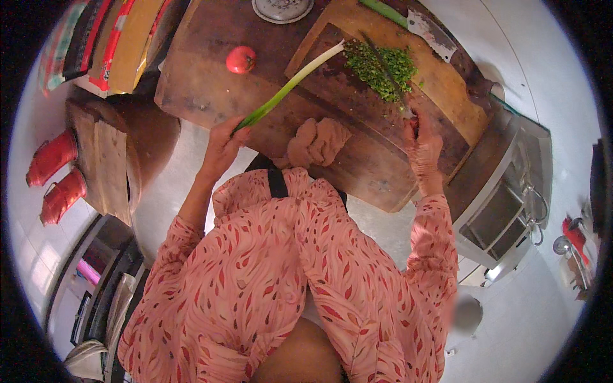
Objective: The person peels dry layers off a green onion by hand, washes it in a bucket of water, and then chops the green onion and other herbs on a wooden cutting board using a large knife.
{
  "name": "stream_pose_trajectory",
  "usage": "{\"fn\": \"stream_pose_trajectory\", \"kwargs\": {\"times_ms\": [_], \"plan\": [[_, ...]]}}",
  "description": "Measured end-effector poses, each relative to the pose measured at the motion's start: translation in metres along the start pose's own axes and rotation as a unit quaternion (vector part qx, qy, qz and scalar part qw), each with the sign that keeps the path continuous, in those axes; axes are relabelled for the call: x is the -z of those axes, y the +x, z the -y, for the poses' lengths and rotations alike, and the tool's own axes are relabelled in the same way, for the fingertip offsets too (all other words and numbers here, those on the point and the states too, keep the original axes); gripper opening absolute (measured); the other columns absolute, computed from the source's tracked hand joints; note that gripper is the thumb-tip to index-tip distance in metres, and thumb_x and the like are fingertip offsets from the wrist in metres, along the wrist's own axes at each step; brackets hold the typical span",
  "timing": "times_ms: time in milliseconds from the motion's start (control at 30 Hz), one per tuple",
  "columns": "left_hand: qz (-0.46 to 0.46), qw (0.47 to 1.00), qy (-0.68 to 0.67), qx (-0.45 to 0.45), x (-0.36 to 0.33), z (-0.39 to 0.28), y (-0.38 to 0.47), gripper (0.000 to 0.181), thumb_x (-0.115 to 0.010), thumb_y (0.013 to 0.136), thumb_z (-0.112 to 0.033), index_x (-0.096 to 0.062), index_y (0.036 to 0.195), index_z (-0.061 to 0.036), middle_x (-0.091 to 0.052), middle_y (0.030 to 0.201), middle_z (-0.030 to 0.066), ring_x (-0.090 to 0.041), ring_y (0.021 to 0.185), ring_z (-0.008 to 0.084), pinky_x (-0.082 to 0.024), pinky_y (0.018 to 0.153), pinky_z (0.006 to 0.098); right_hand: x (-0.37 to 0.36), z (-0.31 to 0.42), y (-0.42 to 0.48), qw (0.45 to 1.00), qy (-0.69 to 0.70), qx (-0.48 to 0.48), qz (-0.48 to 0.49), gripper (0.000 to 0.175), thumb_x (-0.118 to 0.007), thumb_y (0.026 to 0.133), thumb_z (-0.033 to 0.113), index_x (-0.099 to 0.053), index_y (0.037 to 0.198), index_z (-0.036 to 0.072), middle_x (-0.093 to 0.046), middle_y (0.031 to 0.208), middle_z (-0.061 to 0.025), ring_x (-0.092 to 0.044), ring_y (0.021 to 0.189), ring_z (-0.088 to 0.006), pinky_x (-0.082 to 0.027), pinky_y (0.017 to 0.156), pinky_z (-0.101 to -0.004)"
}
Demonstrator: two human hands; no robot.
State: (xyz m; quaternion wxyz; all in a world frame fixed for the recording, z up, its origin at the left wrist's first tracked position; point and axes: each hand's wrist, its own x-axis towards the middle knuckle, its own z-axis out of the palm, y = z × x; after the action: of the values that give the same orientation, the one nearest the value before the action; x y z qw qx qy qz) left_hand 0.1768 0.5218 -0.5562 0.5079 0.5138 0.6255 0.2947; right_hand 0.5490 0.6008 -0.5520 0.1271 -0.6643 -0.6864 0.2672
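My left hand [227, 147] grips the green end of a long spring onion [293, 84]. The stalk slants up to the right, and its white root end reaches the left edge of a heap of chopped greens [383, 64]. The heap lies on a dark wooden cutting board [330, 79]. In my right hand [424, 141] is the handle of a kitchen knife [383, 64]. Its thin dark blade lies across the chopped greens, pointing up and left. Left of the board, a red tomato [241, 60] rests on the wooden table [201, 81].
A crumpled brown cloth [318, 142] lies near the table's front edge. A cleaver [433, 33] with a green handle sits beyond the board. At the top is a round lid [282, 8]. A metal-framed cabinet [507, 201] stands right; a lidded barrel [107, 163] stands left.
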Motion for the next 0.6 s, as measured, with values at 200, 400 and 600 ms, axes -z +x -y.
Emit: {"fn": "stream_pose_trajectory", "kwargs": {"times_ms": [200, 400, 600], "plan": [[-0.005, 0.999, -0.002, 0.033, -0.005, 0.005, 0.002, 0.013, -0.052, 0.084, -0.010, -0.055, 0.088, 0.0015, -0.048, 0.063, 0.0018, -0.044, 0.055, 0.0085, -0.036, 0.050, 0.0226, 0.015, -0.010, 0.030, 0.996, -0.037, 0.068, -0.055, 0.022, -0.056, 0.076, 0.012, -0.053, 0.097, 0.009, -0.059, 0.074, -0.0138, -0.059, 0.067, -0.0313, -0.046, 0.058, -0.0388], [0.005, 0.999, 0.004, 0.039, -0.005, 0.010, 0.003, 0.013, -0.053, 0.083, -0.011, -0.055, 0.088, 0.0014, -0.048, 0.062, 0.0022, -0.044, 0.054, 0.0087, -0.037, 0.049, 0.0232, 0.028, -0.006, 0.055, 0.992, -0.088, 0.085, 0.031, 0.016, -0.052, 0.079, 0.014, -0.051, 0.090, 0.002, -0.053, 0.065, -0.0128, -0.052, 0.059, -0.0305, -0.041, 0.055, -0.0357], [-0.003, 0.999, -0.002, 0.038, -0.006, 0.014, 0.006, 0.013, -0.052, 0.083, -0.010, -0.055, 0.089, 0.0015, -0.048, 0.062, 0.0026, -0.045, 0.054, 0.0097, -0.037, 0.049, 0.0240, -0.003, -0.028, 0.050, 0.988, -0.119, 0.098, 0.025, 0.015, -0.053, 0.078, 0.013, -0.048, 0.087, 0.002, -0.051, 0.065, -0.0161, -0.049, 0.060, -0.0362, -0.039, 0.053, -0.0387]]}}
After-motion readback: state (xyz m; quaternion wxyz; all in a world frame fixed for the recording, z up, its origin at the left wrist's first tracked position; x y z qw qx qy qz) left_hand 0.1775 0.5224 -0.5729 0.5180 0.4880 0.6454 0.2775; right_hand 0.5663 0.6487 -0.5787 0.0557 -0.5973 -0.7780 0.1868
